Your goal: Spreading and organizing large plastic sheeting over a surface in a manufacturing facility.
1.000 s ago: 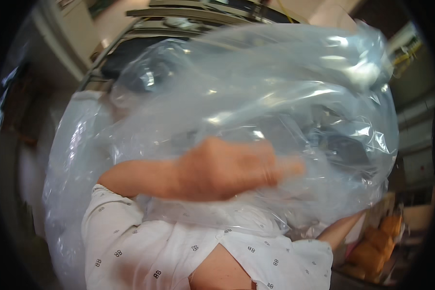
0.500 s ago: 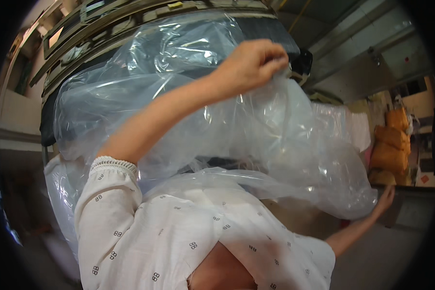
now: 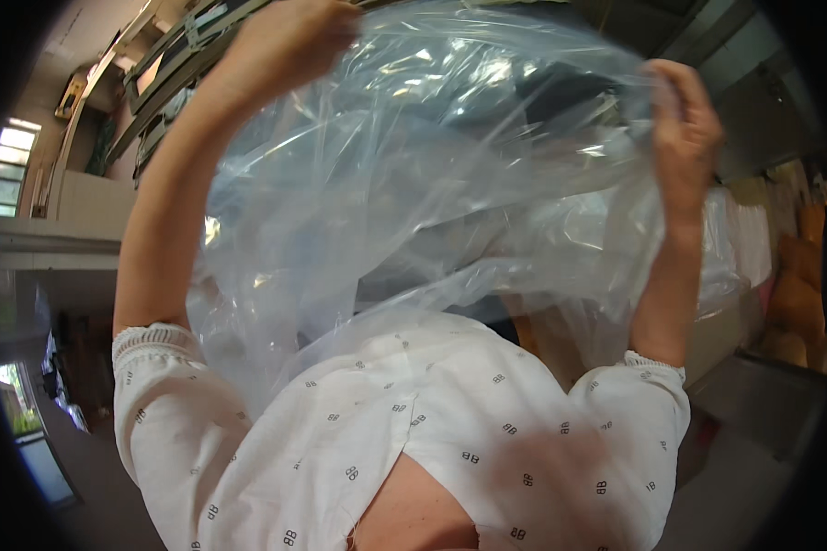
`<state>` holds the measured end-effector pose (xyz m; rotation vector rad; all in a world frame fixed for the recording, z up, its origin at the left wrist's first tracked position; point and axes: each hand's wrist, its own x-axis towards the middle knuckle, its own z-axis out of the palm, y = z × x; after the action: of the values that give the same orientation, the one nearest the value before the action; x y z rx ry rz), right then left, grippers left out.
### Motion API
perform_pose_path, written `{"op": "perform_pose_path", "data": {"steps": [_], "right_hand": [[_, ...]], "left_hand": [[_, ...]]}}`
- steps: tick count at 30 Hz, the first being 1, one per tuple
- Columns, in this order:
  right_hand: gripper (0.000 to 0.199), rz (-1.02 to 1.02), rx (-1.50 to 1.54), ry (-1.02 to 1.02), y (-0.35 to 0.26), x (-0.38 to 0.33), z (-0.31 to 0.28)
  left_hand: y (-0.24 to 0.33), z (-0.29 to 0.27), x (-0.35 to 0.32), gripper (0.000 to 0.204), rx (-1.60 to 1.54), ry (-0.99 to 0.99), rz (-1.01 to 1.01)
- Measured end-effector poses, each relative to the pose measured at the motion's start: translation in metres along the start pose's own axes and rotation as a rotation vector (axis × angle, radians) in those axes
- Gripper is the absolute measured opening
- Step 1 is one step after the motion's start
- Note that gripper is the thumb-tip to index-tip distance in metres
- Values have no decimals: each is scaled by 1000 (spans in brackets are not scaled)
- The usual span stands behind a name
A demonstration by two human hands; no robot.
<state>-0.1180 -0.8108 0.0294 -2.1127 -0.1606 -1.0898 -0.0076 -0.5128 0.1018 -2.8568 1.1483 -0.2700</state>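
A large sheet of clear plastic film (image 3: 413,165) hangs in loose, shiny folds between my raised hands. My left hand (image 3: 294,37), at the upper left, is closed on the film's far edge and somewhat blurred. At the upper right, my right hand (image 3: 685,119) grips the same edge, its fingers curled around the plastic. Between the two hands the edge is stretched in an arc. Lower folds of the film fall toward my white patterned shirt (image 3: 413,386). Through the plastic a dark surface shows, but its shape is hard to make out.
Wooden rails or slats (image 3: 179,50) run along the upper left. More whitish plastic (image 3: 740,243) lies at the right, with orange-brown bundles (image 3: 799,285) beyond it. Windows (image 3: 11,165) stand at the far left.
My left hand has moved left and up with the film. My right hand has risen from low at the right and now holds the film's edge, which is lifted and spread.
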Motion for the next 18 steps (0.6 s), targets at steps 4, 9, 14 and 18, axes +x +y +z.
{"op": "perform_pose_path", "data": {"steps": [4, 9, 14, 18], "right_hand": [[14, -24, -208, -52, 10, -1, -47], [17, 113, -292, 124, 21, -3, -79], [19, 176, -149, 55, 57, -22, -147], [17, 217, 53, 20, 57, -45, -177]], "left_hand": [[-49, 2, -11, 13, -722, -160, -203], [-31, 14, -22, 12, -1479, -20, 292], [-2, 28, -53, 28, -1064, 196, 256], [-2, 33, -71, 21, -323, -89, 221]]}}
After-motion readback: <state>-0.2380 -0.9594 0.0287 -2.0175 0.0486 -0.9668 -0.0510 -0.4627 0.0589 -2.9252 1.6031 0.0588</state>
